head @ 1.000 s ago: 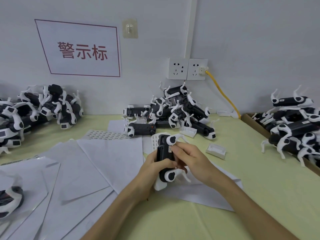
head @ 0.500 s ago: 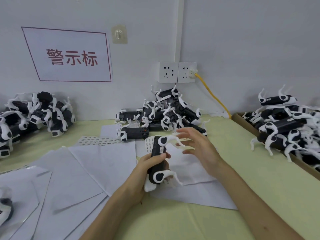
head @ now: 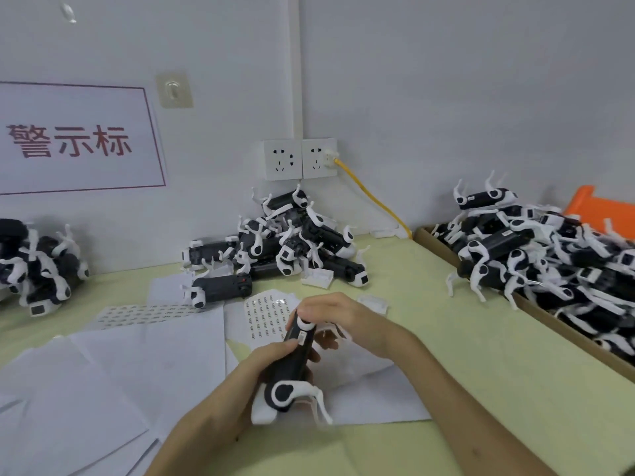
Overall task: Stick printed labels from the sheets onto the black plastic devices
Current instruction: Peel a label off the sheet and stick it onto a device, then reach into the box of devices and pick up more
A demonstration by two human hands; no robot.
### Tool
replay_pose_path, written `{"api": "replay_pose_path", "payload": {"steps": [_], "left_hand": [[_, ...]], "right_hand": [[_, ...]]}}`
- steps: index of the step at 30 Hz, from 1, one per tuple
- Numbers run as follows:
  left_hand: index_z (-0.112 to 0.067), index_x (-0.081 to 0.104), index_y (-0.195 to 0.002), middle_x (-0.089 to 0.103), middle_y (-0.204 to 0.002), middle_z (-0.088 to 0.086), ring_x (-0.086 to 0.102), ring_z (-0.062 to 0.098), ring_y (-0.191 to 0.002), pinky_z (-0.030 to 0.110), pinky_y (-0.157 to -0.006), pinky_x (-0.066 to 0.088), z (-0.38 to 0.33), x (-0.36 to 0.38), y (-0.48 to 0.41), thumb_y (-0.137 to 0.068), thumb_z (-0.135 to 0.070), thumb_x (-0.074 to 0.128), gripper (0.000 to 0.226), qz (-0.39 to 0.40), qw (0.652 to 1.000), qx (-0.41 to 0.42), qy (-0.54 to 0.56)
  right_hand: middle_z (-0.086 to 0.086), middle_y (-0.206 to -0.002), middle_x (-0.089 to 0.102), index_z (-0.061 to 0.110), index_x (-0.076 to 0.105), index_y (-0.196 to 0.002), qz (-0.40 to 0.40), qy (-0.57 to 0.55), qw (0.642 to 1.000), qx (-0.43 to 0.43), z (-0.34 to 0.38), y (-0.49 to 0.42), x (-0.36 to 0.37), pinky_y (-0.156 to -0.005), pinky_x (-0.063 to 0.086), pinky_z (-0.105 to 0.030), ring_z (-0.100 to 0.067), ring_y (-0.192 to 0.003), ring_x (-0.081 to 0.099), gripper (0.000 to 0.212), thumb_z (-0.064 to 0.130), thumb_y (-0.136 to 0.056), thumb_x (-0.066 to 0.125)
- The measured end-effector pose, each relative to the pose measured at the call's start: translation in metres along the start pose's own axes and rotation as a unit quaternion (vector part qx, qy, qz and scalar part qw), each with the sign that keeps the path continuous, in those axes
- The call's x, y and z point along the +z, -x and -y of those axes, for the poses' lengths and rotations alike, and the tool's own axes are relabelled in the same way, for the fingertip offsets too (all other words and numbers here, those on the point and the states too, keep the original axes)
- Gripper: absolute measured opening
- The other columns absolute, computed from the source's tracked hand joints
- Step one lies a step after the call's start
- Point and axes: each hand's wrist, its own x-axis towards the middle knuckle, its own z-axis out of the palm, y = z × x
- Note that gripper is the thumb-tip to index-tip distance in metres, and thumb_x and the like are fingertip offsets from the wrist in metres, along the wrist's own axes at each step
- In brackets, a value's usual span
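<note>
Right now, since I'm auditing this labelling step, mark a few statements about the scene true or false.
The left hand grips a black device. True.
The right hand is empty and away from the device. False: its fingers curl over the device's upper end.
A small white label shows on the held device. True.
The yellow cable plugs into the left socket. False: it enters the right socket.
A label sheet lies on the table beyond the hands. True.

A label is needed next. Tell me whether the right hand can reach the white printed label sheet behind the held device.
Probably yes. The right hand grips the top of the black plastic device, directly beside the white printed label sheet, with nothing between them.
</note>
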Motion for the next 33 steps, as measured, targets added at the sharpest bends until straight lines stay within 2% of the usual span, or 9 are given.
{"api": "replay_pose_path", "payload": {"steps": [4,8,12,14,19,24,27,30,33], "left_hand": [[-0.005,0.064,-0.13,0.069,-0.122,0.026,0.065,0.053,-0.11,0.053,-0.097,0.051,-0.011,-0.011,0.001,-0.089,-0.053,0.048,0.065,-0.043,0.998,0.04,-0.001],[0.004,0.053,-0.135,0.066,-0.127,0.028,0.069,0.05,-0.106,0.057,-0.1,0.05,-0.019,-0.014,0.003,-0.097,-0.045,0.047,0.062,-0.143,0.982,0.111,0.047],[-0.002,0.057,-0.122,0.067,-0.116,0.031,0.071,0.05,-0.096,0.054,-0.083,0.061,-0.015,-0.013,0.002,-0.102,-0.045,0.043,0.049,-0.14,0.985,0.074,0.072],[-0.001,0.058,-0.12,0.068,-0.108,0.03,0.072,0.048,-0.092,0.051,-0.078,0.063,-0.014,-0.011,0.002,-0.101,-0.047,0.042,0.051,-0.138,0.987,0.066,0.054],[0.0,0.059,-0.116,0.07,-0.093,0.025,0.073,0.039,-0.076,0.044,-0.067,0.064,-0.01,-0.01,0.002,-0.088,-0.051,0.049,0.059,-0.133,0.989,0.059,0.015],[0.0,0.06,-0.114,0.071,-0.089,0.023,0.072,0.037,-0.075,0.042,-0.068,0.061,-0.009,-0.008,0.003,-0.094,-0.049,0.048,0.054,-0.138,0.989,0.053,-0.005],[0.001,0.06,-0.114,0.069,-0.086,0.023,0.07,0.037,-0.071,0.04,-0.062,0.064,-0.009,-0.006,0.002,-0.106,-0.04,0.04,0.045,-0.14,0.989,0.042,-0.003],[0.0,0.06,-0.111,0.069,-0.087,0.024,0.069,0.035,-0.068,0.039,-0.062,0.064,-0.01,-0.006,0.002,-0.107,-0.036,0.038,0.042,-0.136,0.99,0.044,-0.009],[-0.001,0.061,-0.111,0.069,-0.088,0.023,0.068,0.035,-0.069,0.046,-0.072,0.059,-0.009,-0.007,0.0,-0.107,-0.036,0.038,0.042,-0.137,0.989,0.046,-0.025]], "right_hand": [[-0.007,-0.075,0.062,0.01,0.069,-0.088,-0.177,-0.171,0.968,0.044,-0.001,-0.003,-0.022,-0.053,0.045,-0.029,-0.022,-0.057,0.054,0.03,0.039,-0.095,0.064],[-0.014,-0.098,0.063,0.008,0.067,-0.108,-0.333,-0.414,0.847,0.034,0.001,0.004,-0.058,-0.071,0.058,-0.035,-0.024,-0.071,0.065,0.03,0.035,-0.096,0.065],[-0.026,-0.124,0.061,0.0,0.059,-0.111,-0.315,-0.626,0.689,-0.186,0.017,0.021,-0.113,-0.086,0.056,-0.047,-0.044,-0.105,0.067,0.045,0.042,-0.096,0.057],[-0.03,-0.135,0.056,0.002,0.051,-0.128,-0.287,-0.636,0.673,-0.245,0.026,0.024,-0.14,-0.105,0.044,-0.056,-0.047,-0.123,0.058,0.062,0.057,-0.102,0.037],[-0.016,-0.133,0.064,0.015,0.057,-0.12,-0.408,-0.36,0.837,-0.055,0.005,0.014,-0.137,-0.088,0.05,-0.037,-0.028,-0.1,0.072,0.027,0.034,-0.106,0.045],[-0.006,-0.14,0.061,0.022,0.063,-0.129,-0.437,0.173,0.881,0.061,-0.055,0.012,-0.127,-0.095,0.045,-0.033,-0.018,-0.115,0.063,0.032,0.017,-0.098,0.056],[-0.003,-0.164,0.03,0.031,0.046,-0.149,-0.286,0.659,0.684,0.13,-0.079,0.029,-0.161,-0.122,0.011,-0.049,-0.025,-0.152,0.022,0.049,0.036,-0.1,0.046],[-0.013,-0.158,0.036,0.027,0.052,-0.145,-0.184,0.774,0.532,0.29,-0.076,0.054,-0.193,-0.122,-0.003,-0.061,-0.036,-0.15,0.017,0.05,0.039,-0.105,0.026],[-0.008,-0.149,0.049,0.028,0.062,-0.134,-0.191,0.798,0.469,0.328,-0.064,0.071,-0.204,-0.12,0.0,-0.063,-0.035,-0.147,0.023,0.047,0.036,-0.103,0.028]]}}
